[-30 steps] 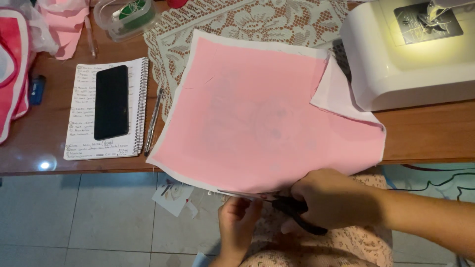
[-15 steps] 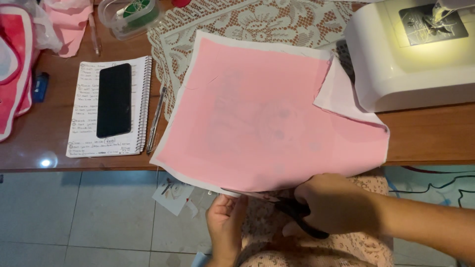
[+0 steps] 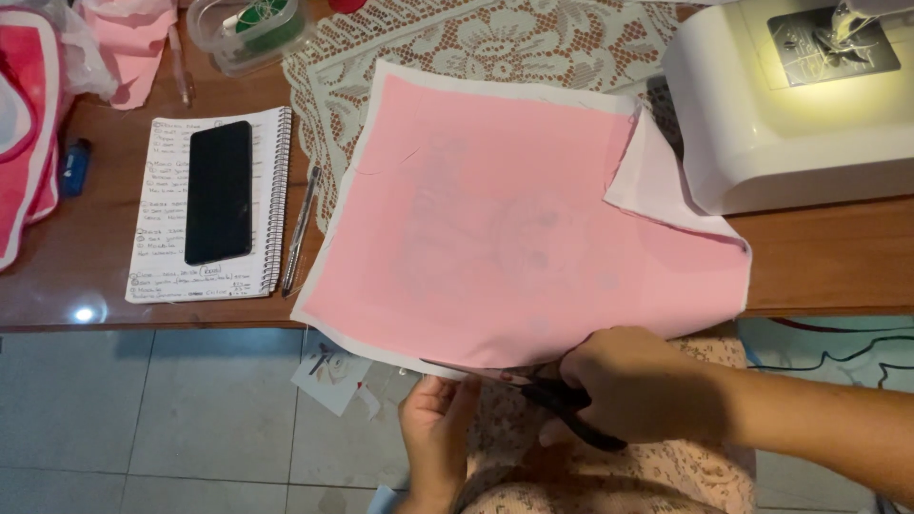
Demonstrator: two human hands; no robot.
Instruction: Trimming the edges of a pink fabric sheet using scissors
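— What is in the hands right now?

— The right hand (image 3: 636,381) holds black scissors (image 3: 571,414), its fingers clamped around the handles, at the near edge of the pink fabric (image 3: 533,219). The left hand (image 3: 436,426) is below the desk edge; its fingers are together on the hanging strip of that same edge.

— And where does the fabric lie?

— It is spread flat on the wooden desk (image 3: 819,257), with the near edge hanging over the front of the desk above the person's lap. It covers part of a white lace cloth (image 3: 495,38), and its right corner is folded up, just beside the white sewing machine (image 3: 790,105).

— What else is on the desk?

— To the left, a spiral notebook (image 3: 157,238) with a black phone (image 3: 219,190) lying on it, and a pen (image 3: 301,228) between the notebook and the fabric. A clear plastic box (image 3: 249,29) stands behind them. On the tiled floor (image 3: 143,419) below, a small scrap of paper (image 3: 330,373) lies.
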